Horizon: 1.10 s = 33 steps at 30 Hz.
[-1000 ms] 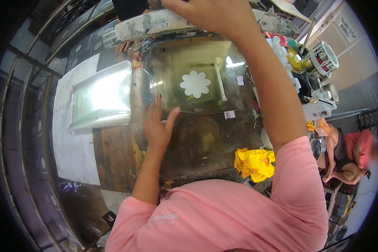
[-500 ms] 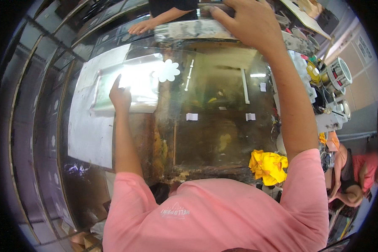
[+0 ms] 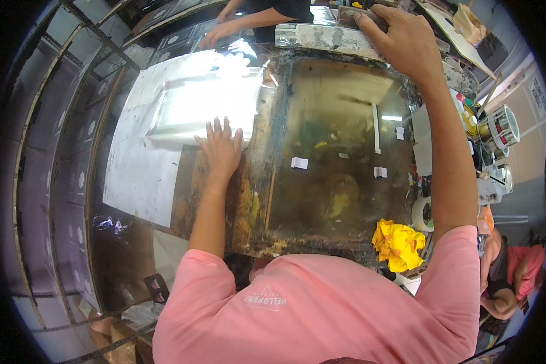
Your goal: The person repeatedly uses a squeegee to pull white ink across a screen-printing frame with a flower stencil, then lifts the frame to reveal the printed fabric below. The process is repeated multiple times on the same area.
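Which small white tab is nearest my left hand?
The leftmost small white rectangular tab; the others sit near the right edge of the dark glossy panel, farther away.

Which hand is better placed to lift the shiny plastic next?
Probably the left hand: it is at the near edge of the shiny plastic; the right hand is by the pale bar.

There are 3 folded tabs [image 3: 299, 162], 1 yellow cloth [image 3: 398, 246] (plus the wearer's 2 hands [image 3: 224, 153]).

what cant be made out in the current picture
- Head view: details of the shiny flat sheet, washed out by glare.
- Head view: the underside of the right hand, hidden by the hand itself.
- Head view: the head of the black-clad co-worker, cut off by the upper edge.
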Tool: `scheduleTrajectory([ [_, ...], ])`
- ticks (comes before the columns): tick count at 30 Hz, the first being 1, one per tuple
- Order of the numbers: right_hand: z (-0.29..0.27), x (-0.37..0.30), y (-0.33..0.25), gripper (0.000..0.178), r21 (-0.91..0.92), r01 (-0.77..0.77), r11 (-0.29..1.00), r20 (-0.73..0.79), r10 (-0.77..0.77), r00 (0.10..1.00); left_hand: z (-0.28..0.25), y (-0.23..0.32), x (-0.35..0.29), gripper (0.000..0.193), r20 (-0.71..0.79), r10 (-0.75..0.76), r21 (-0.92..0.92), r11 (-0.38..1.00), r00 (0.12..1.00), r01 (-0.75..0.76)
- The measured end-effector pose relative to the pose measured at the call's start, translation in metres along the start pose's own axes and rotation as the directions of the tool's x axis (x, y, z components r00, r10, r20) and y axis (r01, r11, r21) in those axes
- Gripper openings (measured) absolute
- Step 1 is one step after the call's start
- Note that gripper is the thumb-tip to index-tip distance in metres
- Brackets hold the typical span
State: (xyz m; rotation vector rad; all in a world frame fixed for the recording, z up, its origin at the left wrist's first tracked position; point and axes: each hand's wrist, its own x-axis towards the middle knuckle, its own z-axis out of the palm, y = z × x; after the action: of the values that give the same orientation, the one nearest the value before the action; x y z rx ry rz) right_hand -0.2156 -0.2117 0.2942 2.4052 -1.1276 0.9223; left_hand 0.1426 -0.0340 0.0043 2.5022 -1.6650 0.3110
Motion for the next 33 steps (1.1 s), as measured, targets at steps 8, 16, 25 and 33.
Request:
scheduleTrajectory([
  [8, -0.010, 0.003, -0.009, 0.054, 0.077, -0.031, 0.997, -0.006, 0.031, 0.999, -0.032, -0.003, 0.019, 0.052, 0.007, -0.033, -0.110, 0.993, 0.999, 0.034],
  [16, -0.009, 0.004, -0.005, 0.055, 0.053, 0.021, 0.998, -0.064, -0.017, 0.998, -0.066, 0.085, 0.015, 0.050, 0.015, 0.275, -0.274, 0.926, 0.961, -0.261],
  [25, -0.005, 0.000, -0.001, 0.060, 0.078, 0.028, 0.997, -0.026, -0.026, 0.999, -0.022, 0.244, -0.046, 0.116, 0.039, 0.673, -0.378, 0.694, 0.738, -0.613],
  [33, -0.008, 0.012, 0.006, 0.064, 0.096, -0.001, 0.995, 0.036, -0.002, 0.999, -0.024, 0.275, -0.054, 0.124, 0.002, 0.746, -0.385, 0.615, 0.666, -0.688],
])
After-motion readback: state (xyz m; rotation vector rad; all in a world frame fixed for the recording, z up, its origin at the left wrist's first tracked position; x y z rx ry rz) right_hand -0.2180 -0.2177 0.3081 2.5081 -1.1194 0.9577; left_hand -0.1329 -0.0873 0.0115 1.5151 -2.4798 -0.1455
